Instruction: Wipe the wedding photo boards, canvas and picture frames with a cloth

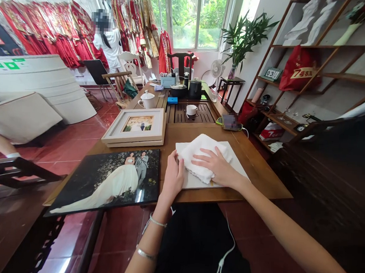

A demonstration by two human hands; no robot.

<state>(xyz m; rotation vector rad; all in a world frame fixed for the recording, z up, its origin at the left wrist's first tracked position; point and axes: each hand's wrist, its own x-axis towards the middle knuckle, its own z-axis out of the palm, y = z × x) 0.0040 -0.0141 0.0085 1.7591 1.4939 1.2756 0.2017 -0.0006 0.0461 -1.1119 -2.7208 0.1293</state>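
Observation:
A folded white towel (pixel 200 147) lies on a flat, pale rectangular board (pixel 234 161) near the front of the wooden table. My right hand (pixel 213 164) rests flat on the towel with its fingers spread. At the board's left edge is my left hand (pixel 175 172), its fingers curved around that edge and its thumb toward the towel. Left of it lies a large glossy wedding photo panel (pixel 115 182), partly overhanging the table's front edge. Beyond the panel, a light wooden picture frame (pixel 134 126) with a smaller couple photo is stacked on another.
Behind the board are a slatted tea tray (pixel 179 114) with a white cup (pixel 191 109), a lidded mug (pixel 147 99) and a phone (pixel 230 122) on a cable. A shelf unit (pixel 314 74) stands right. A person (pixel 109 43) is near hanging red garments.

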